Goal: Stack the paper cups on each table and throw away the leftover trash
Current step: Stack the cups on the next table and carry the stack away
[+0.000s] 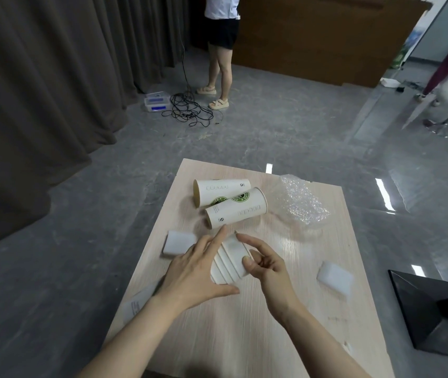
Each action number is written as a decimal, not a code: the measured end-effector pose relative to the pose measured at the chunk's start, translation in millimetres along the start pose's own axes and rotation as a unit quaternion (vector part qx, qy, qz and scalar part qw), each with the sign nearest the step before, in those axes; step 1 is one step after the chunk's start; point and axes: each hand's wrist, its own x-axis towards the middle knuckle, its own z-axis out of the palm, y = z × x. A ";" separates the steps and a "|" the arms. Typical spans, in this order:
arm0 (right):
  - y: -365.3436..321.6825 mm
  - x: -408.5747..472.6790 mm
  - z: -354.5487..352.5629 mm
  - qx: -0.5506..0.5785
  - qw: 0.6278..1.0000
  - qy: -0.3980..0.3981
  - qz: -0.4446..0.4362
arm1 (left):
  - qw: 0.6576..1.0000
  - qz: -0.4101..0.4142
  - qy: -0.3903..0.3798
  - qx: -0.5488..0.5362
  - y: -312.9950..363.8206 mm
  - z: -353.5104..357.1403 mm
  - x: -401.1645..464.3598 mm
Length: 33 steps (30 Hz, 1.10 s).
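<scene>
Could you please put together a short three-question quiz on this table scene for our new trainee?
1. True or false: the two printed paper cups stand upright.
2. Which lies right of those cups: A) bubble wrap B) a foam block?
3. What do the left hand and right hand handle?

Key:
1. False; both lie on their sides on the wooden table.
2. A.
3. A stack of white ribbed cups; only the right hand plainly grips it.

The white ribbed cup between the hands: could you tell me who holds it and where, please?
The right hand pinches the ribbed cup at its side wall; the left hand rests open against its other side.
</scene>
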 end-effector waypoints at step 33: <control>16.7 175.7 -78.0 -0.300 0.950 0.085 0.021 | 0.994 -0.091 0.035 -0.055 -73.5 -42.7 5.7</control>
